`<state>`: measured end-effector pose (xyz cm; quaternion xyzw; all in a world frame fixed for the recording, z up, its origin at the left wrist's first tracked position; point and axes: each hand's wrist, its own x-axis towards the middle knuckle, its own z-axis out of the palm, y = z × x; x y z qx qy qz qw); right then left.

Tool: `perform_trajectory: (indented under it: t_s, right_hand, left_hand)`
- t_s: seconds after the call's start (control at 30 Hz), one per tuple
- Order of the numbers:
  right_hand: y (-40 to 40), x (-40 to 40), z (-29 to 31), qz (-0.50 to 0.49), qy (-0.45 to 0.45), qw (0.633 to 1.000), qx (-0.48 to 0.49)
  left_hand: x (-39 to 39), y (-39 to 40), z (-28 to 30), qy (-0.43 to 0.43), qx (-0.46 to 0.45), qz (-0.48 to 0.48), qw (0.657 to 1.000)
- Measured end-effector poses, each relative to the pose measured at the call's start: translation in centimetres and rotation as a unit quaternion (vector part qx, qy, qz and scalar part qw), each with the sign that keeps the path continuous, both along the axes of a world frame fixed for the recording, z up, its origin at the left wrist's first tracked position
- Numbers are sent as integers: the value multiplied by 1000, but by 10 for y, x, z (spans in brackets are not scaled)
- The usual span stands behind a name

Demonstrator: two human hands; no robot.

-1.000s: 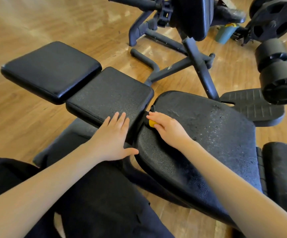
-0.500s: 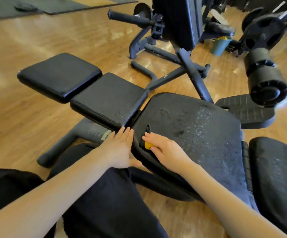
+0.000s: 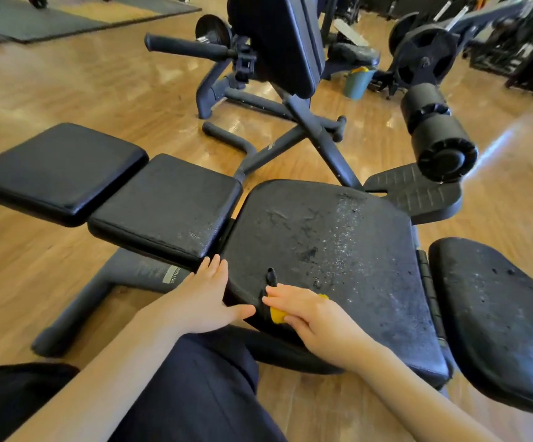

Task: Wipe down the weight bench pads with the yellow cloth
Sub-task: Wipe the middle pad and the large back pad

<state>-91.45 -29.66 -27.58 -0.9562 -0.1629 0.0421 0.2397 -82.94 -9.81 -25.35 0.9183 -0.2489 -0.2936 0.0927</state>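
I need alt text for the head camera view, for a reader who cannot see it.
A person's right hand presses a yellow cloth on the near edge of a worn black bench pad, while the left hand rests flat beside it. Other gym machines stand behind on a wooden floor.

Desk [image 3: 322,224]: black pads, worn, speckled. On it: my hands, left [image 3: 202,299], right [image 3: 314,320] w/ yellow cloth [image 3: 277,315].

Right hand [image 3: 319,320] presses the yellow cloth [image 3: 277,315] onto the big seat pad [image 3: 338,250].
Left hand [image 3: 201,301] lies flat just beside it, fingers at the pad's near-left edge, thumb nearly meeting the cloth.
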Motion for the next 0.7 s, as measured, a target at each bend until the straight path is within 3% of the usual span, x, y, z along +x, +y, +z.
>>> perform_trajectory:
  t_s: [0.23,0.5,0.7]
  right_hand:
    - [-34,39,-4,28,16,999,22]
    - [-100,131,-8,-69,-14,998,-5]
    - [-144,177,-6,-141,-43,989,-4]
  left_hand:
    - [4,-12,1,41,-36,-23,998]
    - [-1,-27,-17,-78,28,-63,995]
    - [-3,-25,-24,-116,8,-42,992]
